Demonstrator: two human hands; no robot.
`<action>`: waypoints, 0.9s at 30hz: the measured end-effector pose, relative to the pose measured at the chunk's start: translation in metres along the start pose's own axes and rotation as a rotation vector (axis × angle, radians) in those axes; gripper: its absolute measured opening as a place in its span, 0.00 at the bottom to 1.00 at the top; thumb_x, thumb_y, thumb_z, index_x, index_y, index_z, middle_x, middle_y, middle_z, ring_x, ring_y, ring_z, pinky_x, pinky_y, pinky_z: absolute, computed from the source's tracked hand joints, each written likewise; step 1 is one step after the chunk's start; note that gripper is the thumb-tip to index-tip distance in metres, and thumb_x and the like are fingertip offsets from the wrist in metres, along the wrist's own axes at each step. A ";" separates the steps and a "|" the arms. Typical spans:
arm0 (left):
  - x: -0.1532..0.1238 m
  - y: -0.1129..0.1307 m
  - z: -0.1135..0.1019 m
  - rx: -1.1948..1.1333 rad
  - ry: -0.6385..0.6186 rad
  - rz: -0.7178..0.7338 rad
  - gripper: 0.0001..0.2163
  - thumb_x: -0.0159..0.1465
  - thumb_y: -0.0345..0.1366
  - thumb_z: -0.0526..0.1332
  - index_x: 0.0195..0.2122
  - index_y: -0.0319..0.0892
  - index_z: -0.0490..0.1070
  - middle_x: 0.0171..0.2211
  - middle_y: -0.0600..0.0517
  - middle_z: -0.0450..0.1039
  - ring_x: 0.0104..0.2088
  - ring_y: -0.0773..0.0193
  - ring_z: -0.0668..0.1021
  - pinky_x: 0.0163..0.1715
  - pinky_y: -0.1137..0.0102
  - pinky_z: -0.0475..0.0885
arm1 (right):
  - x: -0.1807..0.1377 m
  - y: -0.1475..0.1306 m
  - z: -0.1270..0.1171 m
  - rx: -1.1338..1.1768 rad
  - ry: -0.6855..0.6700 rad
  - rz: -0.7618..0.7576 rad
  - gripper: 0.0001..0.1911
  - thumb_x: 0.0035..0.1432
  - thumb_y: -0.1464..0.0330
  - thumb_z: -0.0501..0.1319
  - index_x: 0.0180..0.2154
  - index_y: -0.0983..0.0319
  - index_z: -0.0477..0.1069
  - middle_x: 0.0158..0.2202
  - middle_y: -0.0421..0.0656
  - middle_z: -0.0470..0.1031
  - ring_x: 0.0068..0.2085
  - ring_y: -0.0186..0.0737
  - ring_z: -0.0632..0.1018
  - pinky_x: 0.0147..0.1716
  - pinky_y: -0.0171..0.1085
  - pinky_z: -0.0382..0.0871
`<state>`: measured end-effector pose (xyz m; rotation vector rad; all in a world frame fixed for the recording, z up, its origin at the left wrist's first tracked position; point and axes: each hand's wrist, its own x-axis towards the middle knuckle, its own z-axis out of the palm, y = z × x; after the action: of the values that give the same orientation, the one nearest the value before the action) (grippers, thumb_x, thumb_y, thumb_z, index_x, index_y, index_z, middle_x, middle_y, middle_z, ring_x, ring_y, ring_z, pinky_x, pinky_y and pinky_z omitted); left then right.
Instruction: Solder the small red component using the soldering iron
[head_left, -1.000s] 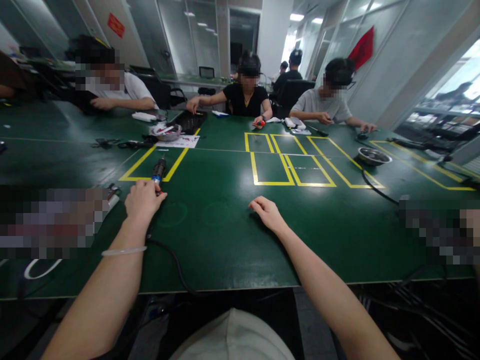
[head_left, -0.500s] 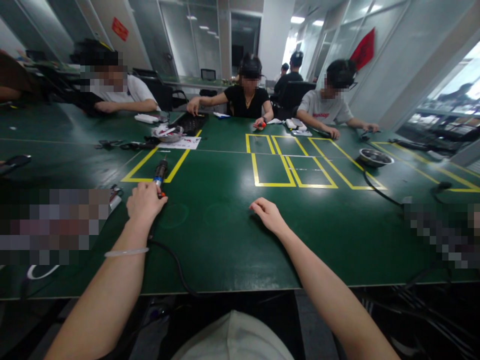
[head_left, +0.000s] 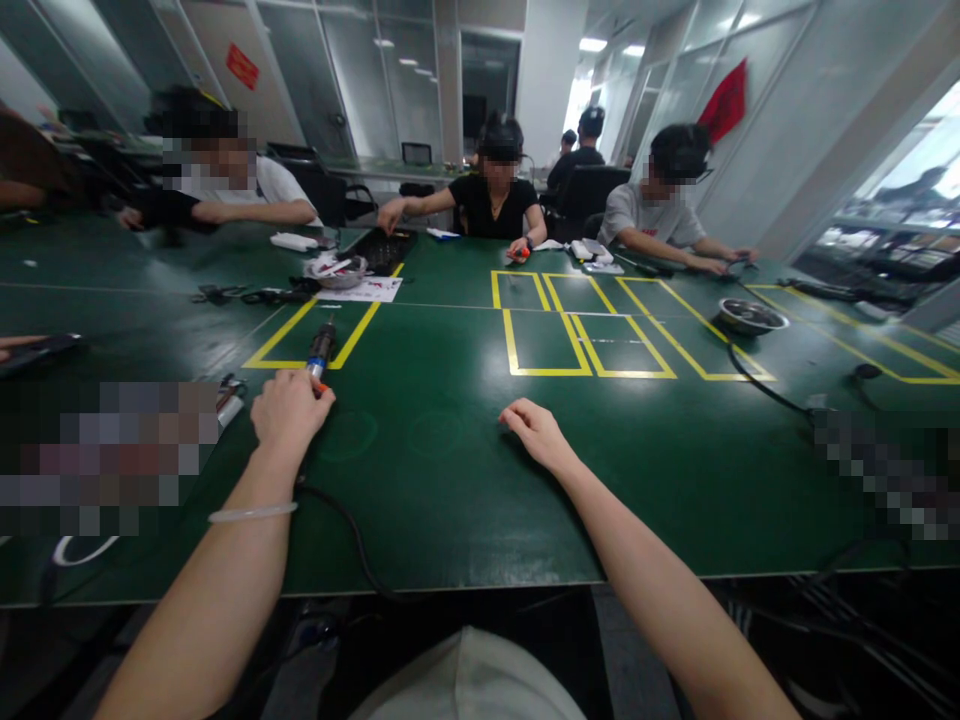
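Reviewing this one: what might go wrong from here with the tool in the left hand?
The black cord near the left hand runs to the green table's near edge, so it might snag. The tool points forward, its slim tip uncovered; it might scratch the table if the grip slips.

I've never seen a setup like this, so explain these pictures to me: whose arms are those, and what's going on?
There's no machine here: these are a person's bare arms, seen from a camera worn on that person's head. The left hand grips a screwdriver-like tool, its tip pointing away. The right hand is loosely curled over the green table, with nothing visible in it. Yellow outlines mark the surface; a black cord lies near the left wrist. Other people sit across the table.
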<state>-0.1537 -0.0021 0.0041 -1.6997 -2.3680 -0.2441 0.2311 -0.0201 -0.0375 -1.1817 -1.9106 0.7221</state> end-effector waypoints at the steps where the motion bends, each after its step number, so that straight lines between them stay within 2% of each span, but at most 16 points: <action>1: -0.001 0.002 0.000 -0.001 0.023 0.004 0.15 0.63 0.46 0.53 0.40 0.41 0.72 0.44 0.41 0.70 0.42 0.48 0.73 0.38 0.59 0.69 | 0.000 0.000 0.000 -0.001 0.000 0.001 0.13 0.64 0.65 0.54 0.33 0.62 0.74 0.33 0.41 0.75 0.36 0.35 0.74 0.38 0.33 0.63; 4: -0.005 0.013 -0.002 -0.097 0.098 0.046 0.16 0.65 0.46 0.51 0.43 0.41 0.71 0.43 0.42 0.73 0.42 0.50 0.74 0.40 0.60 0.69 | 0.000 0.001 0.001 0.001 -0.001 -0.003 0.13 0.65 0.64 0.54 0.33 0.62 0.74 0.33 0.41 0.75 0.36 0.35 0.74 0.37 0.33 0.63; 7: -0.015 0.037 -0.004 -0.402 0.086 0.210 0.17 0.66 0.46 0.51 0.48 0.42 0.70 0.43 0.46 0.75 0.42 0.55 0.76 0.43 0.64 0.69 | 0.001 0.002 0.001 -0.003 -0.007 -0.014 0.13 0.65 0.64 0.54 0.33 0.62 0.74 0.33 0.42 0.75 0.36 0.36 0.74 0.37 0.34 0.63; 10: -0.032 0.074 -0.006 -0.702 -0.084 0.462 0.17 0.66 0.45 0.52 0.49 0.43 0.72 0.45 0.47 0.75 0.43 0.58 0.77 0.46 0.66 0.69 | 0.001 0.001 0.001 -0.013 -0.011 -0.024 0.14 0.65 0.64 0.54 0.33 0.62 0.74 0.33 0.42 0.75 0.36 0.36 0.74 0.38 0.34 0.63; 12: -0.046 0.100 -0.006 -0.833 -0.219 0.544 0.17 0.66 0.45 0.54 0.50 0.44 0.72 0.45 0.47 0.76 0.43 0.58 0.77 0.45 0.65 0.70 | 0.001 0.000 0.001 0.001 -0.011 -0.010 0.14 0.65 0.64 0.54 0.33 0.62 0.74 0.32 0.42 0.75 0.35 0.36 0.74 0.37 0.34 0.64; 16: -0.065 0.142 -0.003 -1.151 -0.438 0.532 0.15 0.61 0.43 0.61 0.46 0.41 0.72 0.41 0.46 0.77 0.42 0.58 0.79 0.43 0.64 0.72 | 0.001 -0.003 0.001 0.173 -0.051 0.086 0.13 0.63 0.62 0.55 0.34 0.63 0.73 0.31 0.41 0.75 0.30 0.33 0.73 0.32 0.33 0.66; 19: -0.072 0.161 -0.003 -1.218 -0.551 0.523 0.13 0.59 0.42 0.63 0.42 0.41 0.74 0.39 0.46 0.79 0.40 0.58 0.80 0.43 0.63 0.73 | 0.000 -0.005 0.002 0.361 -0.112 0.135 0.13 0.61 0.59 0.57 0.36 0.63 0.71 0.29 0.40 0.75 0.27 0.32 0.73 0.27 0.31 0.65; 22: -0.076 0.168 -0.006 -1.187 -0.602 0.543 0.13 0.59 0.42 0.63 0.42 0.42 0.77 0.39 0.47 0.80 0.40 0.56 0.80 0.43 0.63 0.73 | 0.000 -0.006 0.004 0.476 -0.152 0.159 0.14 0.58 0.57 0.61 0.34 0.63 0.68 0.26 0.39 0.74 0.24 0.31 0.72 0.24 0.31 0.63; 27: -0.083 0.167 -0.006 -1.211 -0.645 0.532 0.15 0.61 0.42 0.61 0.46 0.43 0.78 0.41 0.47 0.80 0.38 0.58 0.80 0.37 0.66 0.74 | 0.001 -0.004 0.005 0.530 -0.169 0.206 0.16 0.55 0.56 0.63 0.33 0.63 0.67 0.24 0.39 0.74 0.23 0.30 0.71 0.21 0.30 0.60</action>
<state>0.0310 -0.0257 -0.0106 -3.2500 -2.0305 -1.4231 0.2245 -0.0210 -0.0369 -1.0037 -1.5900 1.3774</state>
